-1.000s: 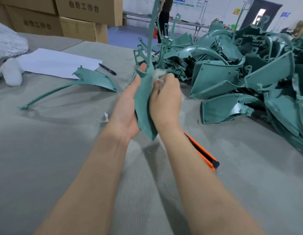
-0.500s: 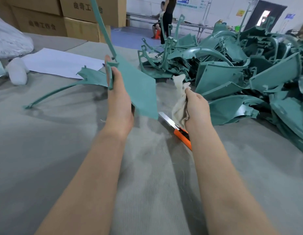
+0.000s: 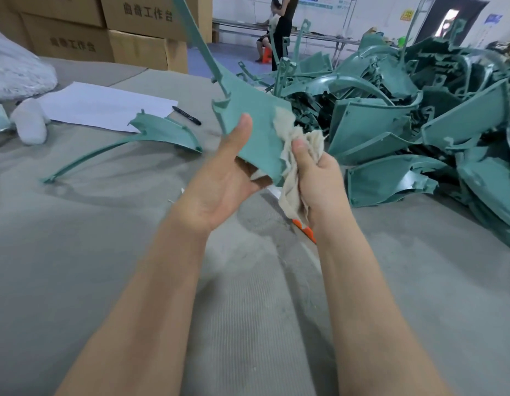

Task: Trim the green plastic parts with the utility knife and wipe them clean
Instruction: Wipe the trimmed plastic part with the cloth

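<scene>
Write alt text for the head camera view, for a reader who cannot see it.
A person's left hand holds up a green plastic part while the right hand presses a crumpled beige cloth against it. An orange utility knife lies on the grey table beneath the hands, mostly hidden; a pile of green parts sits to the right.

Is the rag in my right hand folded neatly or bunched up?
Bunched up: the crumpled beige cloth rag spills above and below the right hand, against the green plastic part.
</scene>
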The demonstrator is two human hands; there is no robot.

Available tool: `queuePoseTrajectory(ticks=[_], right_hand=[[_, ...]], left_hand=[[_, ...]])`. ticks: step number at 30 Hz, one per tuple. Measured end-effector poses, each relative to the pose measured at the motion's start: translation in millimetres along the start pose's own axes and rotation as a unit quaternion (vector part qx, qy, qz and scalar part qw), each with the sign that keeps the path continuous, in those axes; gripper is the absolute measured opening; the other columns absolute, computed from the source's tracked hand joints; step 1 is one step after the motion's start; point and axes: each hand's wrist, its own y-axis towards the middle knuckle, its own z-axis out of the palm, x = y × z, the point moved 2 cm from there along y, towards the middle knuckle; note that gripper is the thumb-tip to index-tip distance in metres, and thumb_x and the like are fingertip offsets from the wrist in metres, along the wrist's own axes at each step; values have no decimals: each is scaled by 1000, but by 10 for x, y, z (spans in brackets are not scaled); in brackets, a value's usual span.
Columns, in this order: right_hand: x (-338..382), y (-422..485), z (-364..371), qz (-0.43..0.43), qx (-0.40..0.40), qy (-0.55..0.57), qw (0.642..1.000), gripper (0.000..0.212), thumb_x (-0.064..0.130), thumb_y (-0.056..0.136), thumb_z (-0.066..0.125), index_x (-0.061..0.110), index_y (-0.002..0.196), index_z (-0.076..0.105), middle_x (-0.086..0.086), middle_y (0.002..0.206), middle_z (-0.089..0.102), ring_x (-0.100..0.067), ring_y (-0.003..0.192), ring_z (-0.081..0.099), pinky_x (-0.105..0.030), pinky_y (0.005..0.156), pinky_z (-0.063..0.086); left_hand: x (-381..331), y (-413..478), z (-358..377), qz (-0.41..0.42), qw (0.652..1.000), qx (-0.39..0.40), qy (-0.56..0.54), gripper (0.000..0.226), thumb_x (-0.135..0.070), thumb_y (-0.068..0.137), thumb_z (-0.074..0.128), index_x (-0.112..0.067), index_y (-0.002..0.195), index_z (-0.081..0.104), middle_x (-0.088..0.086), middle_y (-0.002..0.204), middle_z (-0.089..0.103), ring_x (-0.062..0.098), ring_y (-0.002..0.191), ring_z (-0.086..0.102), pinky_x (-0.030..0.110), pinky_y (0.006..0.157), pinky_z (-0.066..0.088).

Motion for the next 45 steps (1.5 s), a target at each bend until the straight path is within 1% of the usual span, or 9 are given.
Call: queuePoseTrajectory(ticks=[4,10,16,20,24,27,32,40,45], right_hand=[[8,71,-215,-21,-62,5,998,32,35,99,54,15,76,63,-7,81,67,-20,78,63,-39,77,55],[11,98,-353,-58,-99,-87,990,49,42,95,57,25,50,52,9,51,49,-9,52,44,-24,54,37],[-42,65,-461,54,-119,182,975,38,51,99,45,23,82,65,15,63,69,-6,70,67,-25,67,50],[-37,-2,-92,24,35,135,990,26,31,103,47,19,89,65,11,71,72,-3,69,68,-21,64,53],[-46,0,42,-79,-64,-10,995,30,32,103,44,14,91,65,11,71,64,2,65,59,-15,61,45],[-60,13,-13,-27,-111,127,985,42,40,102,43,16,74,62,10,55,65,2,51,60,-12,47,43],[-154,19,-123,98,-141,404,898,27,27,104,47,19,81,60,7,58,65,-4,41,58,-14,39,42],[-153,73,-21,1,-68,153,986,28,32,103,44,14,109,65,12,83,71,6,72,66,-9,61,48],[-199,82,-171,69,-62,243,965,26,33,102,49,18,89,65,8,70,73,-9,71,69,-38,89,54]], left_hand=[[-40,-18,-73,-34,997,38,-66,89,-56,47,86,-15,122,62,12,131,60,30,123,55,47,91,51],[116,18,-127,-58,993,-78,70,35,-27,78,74,-20,111,67,-2,106,73,14,98,70,30,76,58],[60,89,-247,1,978,-186,-96,21,-17,94,57,-17,114,64,0,107,73,16,97,70,34,74,59],[86,94,-224,23,971,-217,-101,13,-16,96,55,-17,103,66,-2,95,75,14,85,72,30,66,59],[115,97,-203,13,972,-217,-93,12,-18,94,57,-17,100,67,0,97,75,17,86,72,33,77,59],[167,106,-163,-8,975,-201,-91,12,-18,93,58,-17,97,69,1,98,75,17,87,72,32,73,59],[166,121,-138,3,974,-205,-96,12,-18,95,56,-19,95,69,-1,93,76,16,84,73,32,65,59],[165,115,-192,-1,972,-233,-36,22,-21,93,61,-19,114,65,-1,105,74,16,95,71,34,77,58],[101,80,-251,-30,982,-183,-23,17,-23,93,58,-20,107,68,-2,105,74,15,95,71,33,76,57]])
